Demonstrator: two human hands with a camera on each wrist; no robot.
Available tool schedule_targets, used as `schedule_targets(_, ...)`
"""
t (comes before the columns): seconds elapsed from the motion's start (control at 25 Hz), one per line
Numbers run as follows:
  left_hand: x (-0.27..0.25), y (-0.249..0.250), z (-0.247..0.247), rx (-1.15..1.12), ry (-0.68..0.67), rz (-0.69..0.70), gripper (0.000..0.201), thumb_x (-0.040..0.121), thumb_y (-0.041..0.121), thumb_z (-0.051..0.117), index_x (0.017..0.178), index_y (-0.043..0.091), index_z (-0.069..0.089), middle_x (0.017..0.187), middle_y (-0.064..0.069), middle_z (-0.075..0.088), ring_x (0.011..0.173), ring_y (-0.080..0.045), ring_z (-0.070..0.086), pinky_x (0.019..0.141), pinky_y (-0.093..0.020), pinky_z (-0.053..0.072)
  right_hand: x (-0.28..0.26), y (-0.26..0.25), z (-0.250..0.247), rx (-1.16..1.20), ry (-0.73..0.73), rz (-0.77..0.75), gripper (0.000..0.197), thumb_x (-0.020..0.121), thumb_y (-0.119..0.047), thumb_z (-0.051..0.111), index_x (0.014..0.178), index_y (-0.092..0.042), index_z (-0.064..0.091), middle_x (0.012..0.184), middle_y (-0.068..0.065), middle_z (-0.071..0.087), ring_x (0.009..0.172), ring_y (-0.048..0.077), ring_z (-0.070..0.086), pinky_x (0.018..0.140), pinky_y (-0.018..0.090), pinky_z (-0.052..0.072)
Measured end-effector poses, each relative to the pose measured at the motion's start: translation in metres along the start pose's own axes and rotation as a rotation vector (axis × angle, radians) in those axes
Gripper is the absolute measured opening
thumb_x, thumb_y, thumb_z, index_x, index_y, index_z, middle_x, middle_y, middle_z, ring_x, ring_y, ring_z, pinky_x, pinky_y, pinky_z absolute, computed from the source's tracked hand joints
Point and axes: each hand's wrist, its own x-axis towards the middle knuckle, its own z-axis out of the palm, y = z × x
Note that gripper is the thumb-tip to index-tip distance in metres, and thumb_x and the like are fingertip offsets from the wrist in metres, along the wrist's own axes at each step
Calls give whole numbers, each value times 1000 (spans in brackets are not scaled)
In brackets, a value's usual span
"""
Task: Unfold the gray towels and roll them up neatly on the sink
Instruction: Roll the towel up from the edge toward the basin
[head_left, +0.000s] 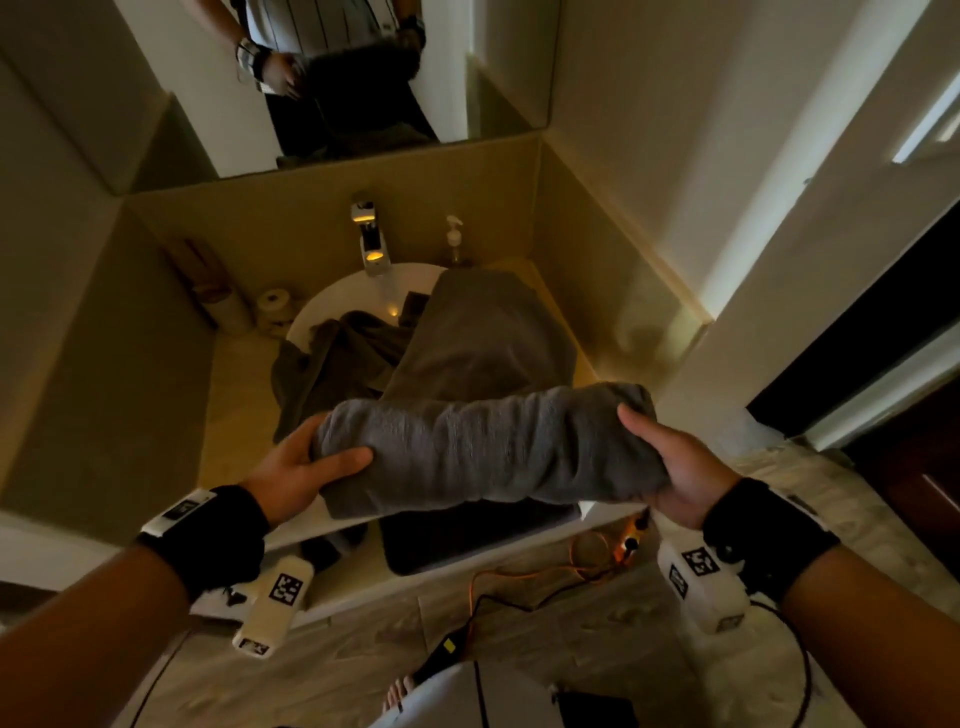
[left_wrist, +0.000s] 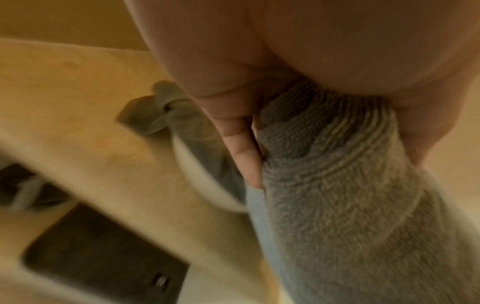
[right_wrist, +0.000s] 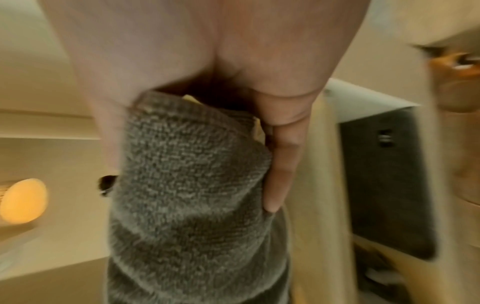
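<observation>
Both hands grip the rolled gray towel (head_left: 488, 447) above the sink (head_left: 332, 301), left hand (head_left: 296, 467) and right hand (head_left: 670, 467) each with fingers (left_wrist: 244, 156) curled around one end.

Dim, warm yellowish light; both wrist views blurred, head view edge-warped.

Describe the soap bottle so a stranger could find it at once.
Start at the white sink under the mirror. Behind its rim stands the shiny tap; just right of it, against the back wall, is the soap bottle. It is the only small clear bottle with a white pump top.
</observation>
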Motion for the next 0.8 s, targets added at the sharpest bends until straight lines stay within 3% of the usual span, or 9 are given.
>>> schedule_targets(0.16,40,65,-28,-117,127,79,111,43,70,88,137,25,50,129,-5,64,116,-22,65,100,-46,53,9,-84,35,-154,35,-151,49,77,-48,67,120,-25,64,111,8,74,96,31,71,74,53,57)
schedule_targets(0.28,67,138,-47,-214,154,165,95,55,56,89,133,22,47,122,-2,65,109,-19,67,77,-29,61,21,-158,67,-215,32,-244,45,82,-52,65,119,-27,64,102,6,76,84,27,74,62,47,59)
schedule_targets(0.4,87,217,-75,-208,183,256,68,88,36,68,146,17,39,126,-4,62,108,-21,66,73,-25,59,27,-237,106,-276,26,-356,37,90,-55,56,105,-23,66,84,2,77,74,22,74,53,39,59)
schedule_targets(0.48,98,267,-98,-190,257,331,63,95,31,63,149,19,33,119,3,59,99,-14,64,68,-25,58,23,-287,133,-296,21,-445,36,92,-55,53,101,-22,65,73,2,75,64,21,73,46,33,56)
schedule_targets(0.56,102,316,-120,-165,288,403,69,91,34,66,150,23,32,114,7,57,99,-15,63,66,-28,58,16,-330,160,-319,-23,-539,40,94,-56,49,105,-20,64,74,2,76,63,20,73,46,30,56)
schedule_targets(0.68,95,374,-151,-157,308,540,84,79,39,73,149,23,31,121,6,55,107,-20,64,68,-31,61,-1,-380,191,-329,-85,-665,42,94,-56,46,109,-21,64,77,1,77,68,17,74,54,30,59)
schedule_targets(0.8,78,410,-179,-71,329,701,98,69,50,80,149,23,31,136,1,53,116,-21,63,80,-30,60,-21,-413,214,-368,-120,-820,47,93,-58,48,119,-22,62,97,0,77,87,19,74,66,31,59)
